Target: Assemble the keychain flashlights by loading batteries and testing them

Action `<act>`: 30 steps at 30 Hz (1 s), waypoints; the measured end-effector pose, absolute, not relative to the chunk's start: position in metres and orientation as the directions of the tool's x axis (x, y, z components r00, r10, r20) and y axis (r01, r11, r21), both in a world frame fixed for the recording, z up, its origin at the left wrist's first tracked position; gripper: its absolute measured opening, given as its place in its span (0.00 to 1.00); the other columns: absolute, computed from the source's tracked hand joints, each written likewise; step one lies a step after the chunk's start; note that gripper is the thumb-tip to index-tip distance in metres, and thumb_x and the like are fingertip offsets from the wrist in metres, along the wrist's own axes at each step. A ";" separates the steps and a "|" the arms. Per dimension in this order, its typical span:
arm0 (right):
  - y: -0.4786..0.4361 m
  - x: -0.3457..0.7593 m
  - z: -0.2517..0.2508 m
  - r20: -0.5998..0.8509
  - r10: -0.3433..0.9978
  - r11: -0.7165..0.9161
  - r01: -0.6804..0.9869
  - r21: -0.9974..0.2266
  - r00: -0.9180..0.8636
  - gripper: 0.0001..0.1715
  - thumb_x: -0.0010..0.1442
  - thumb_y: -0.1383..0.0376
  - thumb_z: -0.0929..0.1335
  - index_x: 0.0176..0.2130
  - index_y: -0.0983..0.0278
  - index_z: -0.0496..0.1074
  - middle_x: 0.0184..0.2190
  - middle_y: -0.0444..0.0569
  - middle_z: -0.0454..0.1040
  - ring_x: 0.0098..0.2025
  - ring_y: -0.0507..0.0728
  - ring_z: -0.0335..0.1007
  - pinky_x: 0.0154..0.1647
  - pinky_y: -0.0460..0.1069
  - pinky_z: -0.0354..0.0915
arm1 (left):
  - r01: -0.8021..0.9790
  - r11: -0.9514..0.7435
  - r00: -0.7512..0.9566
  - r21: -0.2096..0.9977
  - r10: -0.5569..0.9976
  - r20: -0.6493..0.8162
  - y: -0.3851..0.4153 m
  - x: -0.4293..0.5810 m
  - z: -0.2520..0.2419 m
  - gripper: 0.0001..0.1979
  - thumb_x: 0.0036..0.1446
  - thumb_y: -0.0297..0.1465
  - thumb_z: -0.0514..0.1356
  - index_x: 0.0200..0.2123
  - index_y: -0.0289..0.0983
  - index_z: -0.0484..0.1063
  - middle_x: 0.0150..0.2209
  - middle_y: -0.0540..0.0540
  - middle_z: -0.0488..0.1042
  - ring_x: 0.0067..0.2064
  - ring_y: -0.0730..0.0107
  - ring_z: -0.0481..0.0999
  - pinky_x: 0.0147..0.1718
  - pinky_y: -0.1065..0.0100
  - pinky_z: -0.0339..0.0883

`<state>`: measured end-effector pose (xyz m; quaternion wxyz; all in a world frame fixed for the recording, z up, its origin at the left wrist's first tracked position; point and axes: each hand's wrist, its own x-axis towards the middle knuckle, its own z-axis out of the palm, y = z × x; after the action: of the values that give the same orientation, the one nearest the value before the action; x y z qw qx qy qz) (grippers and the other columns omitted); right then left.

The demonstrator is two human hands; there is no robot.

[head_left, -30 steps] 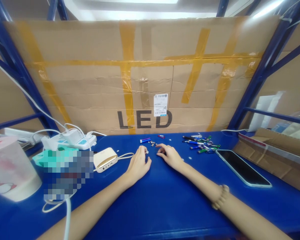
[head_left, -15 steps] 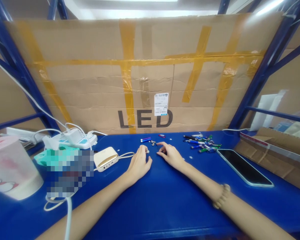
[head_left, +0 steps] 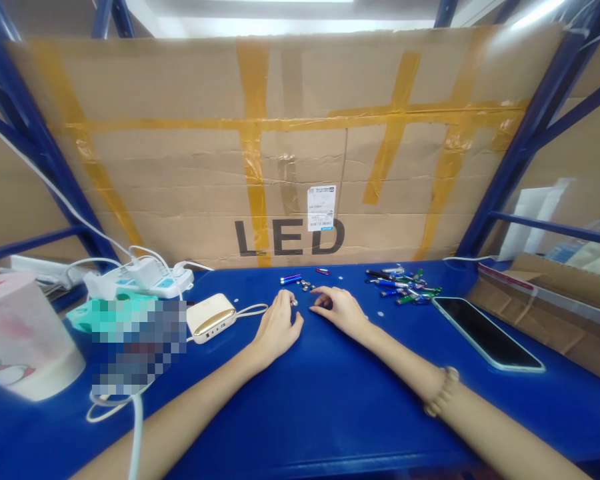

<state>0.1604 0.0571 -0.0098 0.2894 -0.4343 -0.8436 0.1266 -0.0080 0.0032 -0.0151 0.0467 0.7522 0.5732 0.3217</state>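
Observation:
My left hand [head_left: 279, 330] rests on the blue tabletop with fingers curled. A small silver piece [head_left: 294, 303] shows at its fingertips, too small to name for certain. To its right, my right hand [head_left: 341, 310] has thumb and index finger bent and apart, with nothing visible between them. Just beyond both hands lie several small round silver pieces [head_left: 306, 287], resembling button cells. Close by are a short blue metallic tube [head_left: 291, 279] and a small red piece [head_left: 323, 271].
Right of my hands lies a pile of pens or small metallic tubes [head_left: 403, 287], then a phone [head_left: 487, 333] and an open cardboard box [head_left: 545, 313]. On the left are a cream power bank [head_left: 211, 318], a power strip [head_left: 167, 285] and a white bin [head_left: 25, 333]. Cardboard [head_left: 195, 180] stands behind.
My right hand has shifted very slightly left, its thumb and index finger still apart. My left hand stays in place with the silver piece at its fingertips.

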 end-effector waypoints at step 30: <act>0.061 0.164 -0.012 0.313 0.773 0.633 0.642 -0.433 -0.551 0.09 0.58 0.67 0.66 0.40 0.63 0.73 0.36 0.48 0.76 0.37 0.55 0.71 0.38 0.49 0.64 | 0.839 -0.350 0.146 0.417 0.882 0.447 0.004 -0.008 -0.016 0.06 0.52 0.27 0.48 0.35 0.40 0.53 0.35 0.47 0.63 0.39 0.63 0.69 0.37 0.62 0.66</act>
<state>0.1644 0.0611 -0.0123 0.2432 -0.4066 -0.8702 0.1351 -0.0080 0.0043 -0.0164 0.0340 0.7562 0.5689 0.3215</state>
